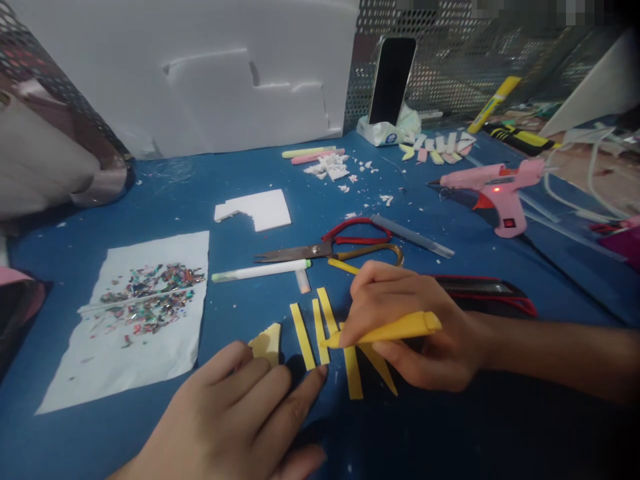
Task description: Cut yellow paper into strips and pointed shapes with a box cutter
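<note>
My right hand [415,327] grips a yellow craft knife [395,329], its tip down among several yellow paper strips [320,323] lying on the blue table [310,427]. Flat on the table just left of those strips rests my left hand [240,413], fingers stretched out, its index fingertip close to the strips. A cream-yellow paper scrap [267,342] peeks out beside its fingers. Behind the right hand lie scissors with red and tan handles [340,248] and a white pen [260,271].
A white sheet with glitter bits [135,313] lies at left. A pink glue gun [493,190] with a lit lamp stands at right. White foam pieces [260,210], chalk sticks [313,155], a propped phone [391,80] and a big foam board [200,73] are farther back.
</note>
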`<state>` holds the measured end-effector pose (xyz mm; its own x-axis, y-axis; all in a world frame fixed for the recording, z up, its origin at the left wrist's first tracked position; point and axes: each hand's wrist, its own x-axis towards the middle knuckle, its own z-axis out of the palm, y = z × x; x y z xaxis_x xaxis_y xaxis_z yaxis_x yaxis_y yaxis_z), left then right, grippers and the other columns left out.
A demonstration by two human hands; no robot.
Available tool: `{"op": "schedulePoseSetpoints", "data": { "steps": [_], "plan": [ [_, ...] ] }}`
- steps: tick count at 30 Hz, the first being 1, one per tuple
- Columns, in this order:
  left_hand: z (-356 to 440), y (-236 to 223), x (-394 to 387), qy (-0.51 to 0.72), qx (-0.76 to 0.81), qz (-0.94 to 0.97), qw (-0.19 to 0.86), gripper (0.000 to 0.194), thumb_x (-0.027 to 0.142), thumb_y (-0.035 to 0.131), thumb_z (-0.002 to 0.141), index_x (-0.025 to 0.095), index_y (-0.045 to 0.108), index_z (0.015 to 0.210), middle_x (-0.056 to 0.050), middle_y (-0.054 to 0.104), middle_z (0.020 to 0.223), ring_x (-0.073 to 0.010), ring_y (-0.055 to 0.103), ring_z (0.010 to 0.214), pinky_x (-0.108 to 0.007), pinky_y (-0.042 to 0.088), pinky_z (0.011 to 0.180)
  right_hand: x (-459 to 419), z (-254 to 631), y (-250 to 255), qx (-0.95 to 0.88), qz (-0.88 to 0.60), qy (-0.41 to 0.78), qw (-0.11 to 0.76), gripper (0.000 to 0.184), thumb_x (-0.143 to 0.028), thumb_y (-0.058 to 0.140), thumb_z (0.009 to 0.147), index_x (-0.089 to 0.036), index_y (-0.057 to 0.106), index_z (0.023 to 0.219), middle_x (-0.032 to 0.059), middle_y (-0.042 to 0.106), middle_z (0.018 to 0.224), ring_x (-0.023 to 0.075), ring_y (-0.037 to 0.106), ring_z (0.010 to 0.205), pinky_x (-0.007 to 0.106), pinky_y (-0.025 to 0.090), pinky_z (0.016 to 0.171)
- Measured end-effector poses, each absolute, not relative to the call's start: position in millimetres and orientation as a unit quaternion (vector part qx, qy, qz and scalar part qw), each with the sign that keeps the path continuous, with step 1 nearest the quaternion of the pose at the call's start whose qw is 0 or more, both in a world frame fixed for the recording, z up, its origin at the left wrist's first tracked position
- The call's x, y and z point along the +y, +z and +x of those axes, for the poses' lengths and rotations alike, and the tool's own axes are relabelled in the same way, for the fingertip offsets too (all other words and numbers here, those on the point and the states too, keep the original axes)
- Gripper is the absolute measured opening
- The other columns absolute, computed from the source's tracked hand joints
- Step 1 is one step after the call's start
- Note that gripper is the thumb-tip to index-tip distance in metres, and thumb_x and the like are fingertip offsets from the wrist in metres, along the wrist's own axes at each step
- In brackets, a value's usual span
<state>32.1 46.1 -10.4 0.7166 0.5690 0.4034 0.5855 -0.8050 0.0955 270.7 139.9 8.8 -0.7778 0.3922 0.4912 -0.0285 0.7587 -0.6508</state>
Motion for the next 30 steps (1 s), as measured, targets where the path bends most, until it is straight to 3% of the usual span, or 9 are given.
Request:
{"op": "schedulePoseSetpoints", "data": {
  "steps": [16,30],
  "plan": [
    [30.6,-15.4,44.0,-0.216,-0.313,-0.924,0.026,0.035,0.032,0.040,0.098,0.012,0.064,0.115,-0.001,0.058,0.073,-0.0159,0.056,0.066,-0.035,0.038,0.068,137.9,269.1,9.5,-0.881,-0.067,0.346,0.315,0.023,-0.011,0.043,0.077,-0.013,0.062,0.088,0.0007,0.065,0.067,0.0103,0.057,0.062,0.030,0.046,0.076],
    [31.2,-8.9,44.6,-0.205,-0.311,-0.928,0.016,0.033,0.031,0.042,0.098,0.011,0.065,0.111,0.000,0.058,0.071,-0.0139,0.055,0.063,-0.033,0.038,0.065,139.3,270.2,9.3,-0.896,-0.082,0.327,0.291,0.026,-0.013,0.045,0.080,-0.014,0.062,0.099,0.0041,0.072,0.083,0.0131,0.061,0.074,0.033,0.046,0.080]
  ]
}}
